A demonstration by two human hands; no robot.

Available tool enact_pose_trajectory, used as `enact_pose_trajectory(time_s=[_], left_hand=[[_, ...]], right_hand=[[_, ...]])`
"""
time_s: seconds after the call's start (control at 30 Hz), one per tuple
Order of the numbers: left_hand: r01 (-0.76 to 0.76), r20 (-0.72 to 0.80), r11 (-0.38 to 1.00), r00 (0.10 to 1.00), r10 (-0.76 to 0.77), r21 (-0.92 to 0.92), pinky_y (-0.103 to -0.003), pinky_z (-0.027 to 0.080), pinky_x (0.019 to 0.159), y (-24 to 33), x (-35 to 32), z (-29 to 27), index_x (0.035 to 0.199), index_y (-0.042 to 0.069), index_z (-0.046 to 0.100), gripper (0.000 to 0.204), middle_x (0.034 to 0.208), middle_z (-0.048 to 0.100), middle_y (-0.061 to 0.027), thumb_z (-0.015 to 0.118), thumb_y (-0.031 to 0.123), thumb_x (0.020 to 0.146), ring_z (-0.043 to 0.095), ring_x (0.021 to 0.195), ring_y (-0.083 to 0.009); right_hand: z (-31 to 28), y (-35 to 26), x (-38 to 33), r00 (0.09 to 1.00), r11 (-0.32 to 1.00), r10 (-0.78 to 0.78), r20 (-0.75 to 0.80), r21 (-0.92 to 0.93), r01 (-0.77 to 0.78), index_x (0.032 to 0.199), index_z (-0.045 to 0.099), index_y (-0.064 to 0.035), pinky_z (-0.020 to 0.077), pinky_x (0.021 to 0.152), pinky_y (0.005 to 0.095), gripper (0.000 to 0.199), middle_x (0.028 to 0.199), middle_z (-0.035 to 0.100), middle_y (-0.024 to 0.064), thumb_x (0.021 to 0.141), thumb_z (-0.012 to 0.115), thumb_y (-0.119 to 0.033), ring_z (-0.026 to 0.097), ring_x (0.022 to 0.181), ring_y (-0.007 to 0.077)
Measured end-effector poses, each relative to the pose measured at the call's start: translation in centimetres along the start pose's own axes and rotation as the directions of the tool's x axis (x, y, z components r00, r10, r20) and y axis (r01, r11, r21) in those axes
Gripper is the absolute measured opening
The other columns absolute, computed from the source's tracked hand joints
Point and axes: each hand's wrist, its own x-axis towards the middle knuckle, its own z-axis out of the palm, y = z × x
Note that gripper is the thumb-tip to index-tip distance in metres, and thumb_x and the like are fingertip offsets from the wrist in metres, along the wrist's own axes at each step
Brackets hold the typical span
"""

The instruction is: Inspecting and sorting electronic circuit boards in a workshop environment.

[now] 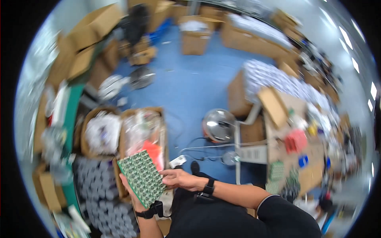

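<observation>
A green circuit board panel (143, 176), covered with rows of small repeated units, is held tilted in front of me. My left hand (134, 196) is closed on its lower left edge, with part of the fingers hidden beneath it. At the panel's right edge is my right hand (178, 178), its fingertips closed in against the border. The exact grip of those fingertips is blurred. Both wrists wear black bands. Just beyond the panel stands an open cardboard box (163, 131) holding clear plastic bags and a bright red-orange piece (152, 152).
Left of me, grey cylindrical pieces (95, 178) lie packed beside a box of white bags (103, 133). A round metal-topped stool (219, 125) stands on the blue floor near cables. The right-hand workbench (311, 174) carries more green panels (277, 170) and a red bin (295, 141).
</observation>
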Motion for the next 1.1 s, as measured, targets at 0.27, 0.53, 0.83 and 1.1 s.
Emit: enact_pose_trajectory(time_s=[0.27,0.53,0.83,1.1], left_hand=[[0.367,0.332,0.747,0.726,-0.603,0.555,-0.040,0.056,0.099,-19.2,4.2,12.2,0.170,0.016,0.022,0.104,0.151,0.052,-0.0101,0.063,0.074,0.094,0.065,0.116,-0.0234],[-0.032,0.392,0.393,0.157,-0.906,0.919,-0.049,0.032,0.123,-42.2,-3.5,23.5,0.171,0.010,0.014,0.102,0.166,0.033,-0.0274,0.075,0.045,0.097,0.039,0.153,-0.0401],[-0.268,0.200,0.184,0.033,-0.979,0.946,-0.048,0.028,0.126,-65.8,-11.4,21.2,0.166,-0.003,0.023,0.098,0.163,0.037,-0.0310,0.071,0.050,0.099,0.035,0.154,-0.0404],[-0.978,0.338,-0.130,0.179,-0.924,0.164,-0.067,0.018,0.124,-77.7,-10.3,16.9,0.166,0.006,0.022,0.125,0.166,0.022,-0.0379,0.093,0.047,0.072,0.022,0.155,-0.0553]], right_hand=[[-7.4,1.9,-19.3,0.661,0.756,-0.638,-0.394,-0.158,0.635,0.173,0.004,-0.0127,0.0352,0.124,0.0428,0.131,0.163,0.038,0.0160,0.081,0.096,-0.029,0.040,0.151,0.0269],[-13.7,13.0,-33.8,0.154,0.537,-0.605,-0.782,-0.258,0.803,0.173,-0.004,-0.0151,0.0358,0.123,0.0491,0.137,0.169,0.033,0.0150,0.080,0.097,-0.028,0.035,0.155,0.0295],[-22.7,25.5,-45.9,-0.331,0.759,-0.088,-0.940,-0.278,0.589,0.169,-0.002,0.0013,0.0373,0.121,0.0491,0.145,0.160,0.039,0.0283,0.073,0.099,-0.037,0.042,0.149,0.0344],[-35.3,29.9,-47.4,-0.324,0.807,0.563,-0.760,0.421,0.415,0.169,-0.002,0.0005,0.0394,0.115,0.0560,0.152,0.148,0.035,0.0437,0.067,0.090,-0.064,0.037,0.140,0.0541]])
